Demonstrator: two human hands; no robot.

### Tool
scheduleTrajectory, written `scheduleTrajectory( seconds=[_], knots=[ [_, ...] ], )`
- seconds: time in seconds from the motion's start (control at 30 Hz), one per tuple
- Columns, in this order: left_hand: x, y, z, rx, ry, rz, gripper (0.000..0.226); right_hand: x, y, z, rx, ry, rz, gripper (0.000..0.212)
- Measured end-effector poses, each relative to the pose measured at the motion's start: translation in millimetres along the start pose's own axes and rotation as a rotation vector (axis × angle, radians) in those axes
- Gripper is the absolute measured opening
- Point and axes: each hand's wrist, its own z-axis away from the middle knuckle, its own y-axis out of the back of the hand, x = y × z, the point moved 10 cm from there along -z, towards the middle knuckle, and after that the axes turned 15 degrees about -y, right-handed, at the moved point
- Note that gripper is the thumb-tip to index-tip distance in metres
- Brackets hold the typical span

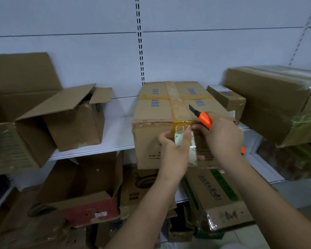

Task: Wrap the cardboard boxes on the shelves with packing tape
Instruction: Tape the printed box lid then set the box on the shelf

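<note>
The box (156,112) in hand sits on the white shelf (115,133), near its front edge, between an open box (75,119) on the left and a small box (226,97) on the right. Tape already crosses its top. A fresh strip of clear tape (182,127) runs from the roll over the top front edge of the box.

The left hand (174,153) has a closed grip on the tape roll (191,150), fingers curled round it, holding it against the box's front face. The right hand (223,139) grips an orange knife (204,119), blade out and pointing up and away, while its fingertips press near the strip at the box edge.

The step looks to be fixing or cutting the strip at the front edge. To do it well:

- Keep the roll pulled taut and in line with the tape already on top, so the strip lies flat without creases.
- Press the strip firmly over the edge before cutting; the corner is where tape lifts.
- Cut close to the roll, with the blade moving away from the left fingers, which sit very near the cut line.
- Steady the box: it sits close to the shelf's front edge, and a hard pull could drag it forward.
- Afterwards, rub the loose end down on the front face.
</note>
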Motion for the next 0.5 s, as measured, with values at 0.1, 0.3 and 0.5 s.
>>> scheduleTrajectory(
  seconds=[0.1,0.3,0.5],
  knots=[
    [-17,-9,10,-0.051,0.041,-0.119,0.051,8,-6,-15,-0.052,0.014,-0.023,0.035],
    [-26,-27,-1,-0.044,0.093,-0.079,0.027,11,-13,-35,-0.218,0.144,0.004,0.033],
    [-34,-34,-18,-0.015,-0.039,-0.243,0.023,17,30,-24,-0.227,0.266,0.008,0.034]
  ],
)
